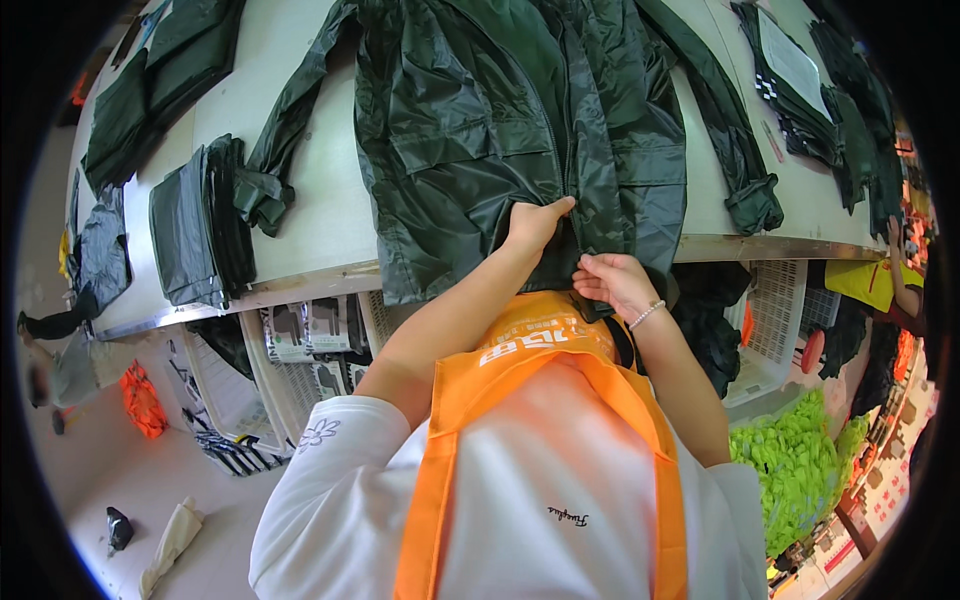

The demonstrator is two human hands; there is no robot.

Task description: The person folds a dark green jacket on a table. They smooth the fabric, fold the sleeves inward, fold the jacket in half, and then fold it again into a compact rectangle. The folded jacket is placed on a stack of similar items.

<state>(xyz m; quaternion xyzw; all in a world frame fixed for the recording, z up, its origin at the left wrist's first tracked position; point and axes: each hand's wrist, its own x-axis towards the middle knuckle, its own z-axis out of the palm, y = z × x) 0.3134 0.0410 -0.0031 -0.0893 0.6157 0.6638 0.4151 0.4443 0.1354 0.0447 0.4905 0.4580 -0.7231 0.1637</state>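
Dark jacket (450,165) up front, I've the left hand (535,226) pinching it, right hand (617,284) curled just below that grip, hold unclear.

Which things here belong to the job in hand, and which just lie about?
In hand:
dark green jacket
left hand and right hand at its front

Apparently just about:
lime-green heap
orange bundle on the floor
white crate at right

Decent gap on the white tabletop (325,190) between the dark jacket (455,185) and its left sleeve (288,120), similar one by the right sleeve (712,105). Kinda jammed further left tho, with a folded stack (185,235) right beside the left cuff (265,200). Under the table edge (320,282), hemmed in by white crates (778,320).
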